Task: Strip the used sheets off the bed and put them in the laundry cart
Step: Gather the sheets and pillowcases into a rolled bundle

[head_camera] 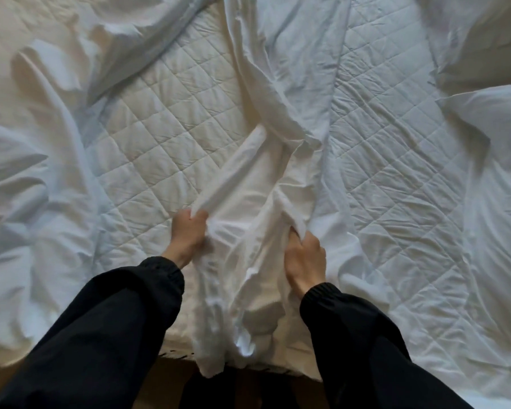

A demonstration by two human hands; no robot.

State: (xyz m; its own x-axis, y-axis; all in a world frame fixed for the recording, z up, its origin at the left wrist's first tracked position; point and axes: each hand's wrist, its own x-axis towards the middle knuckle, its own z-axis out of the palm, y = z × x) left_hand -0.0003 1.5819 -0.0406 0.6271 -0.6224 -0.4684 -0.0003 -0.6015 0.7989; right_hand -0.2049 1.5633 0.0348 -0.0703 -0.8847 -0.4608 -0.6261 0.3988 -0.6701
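Sheet [257, 184], head view: bunched along the middle of the quilted mattress pad [165, 119], its end hanging over the near edge. Our left hand [186, 234] and right hand [304, 255] each clench 1 fold; we should draw both evenly toward us.
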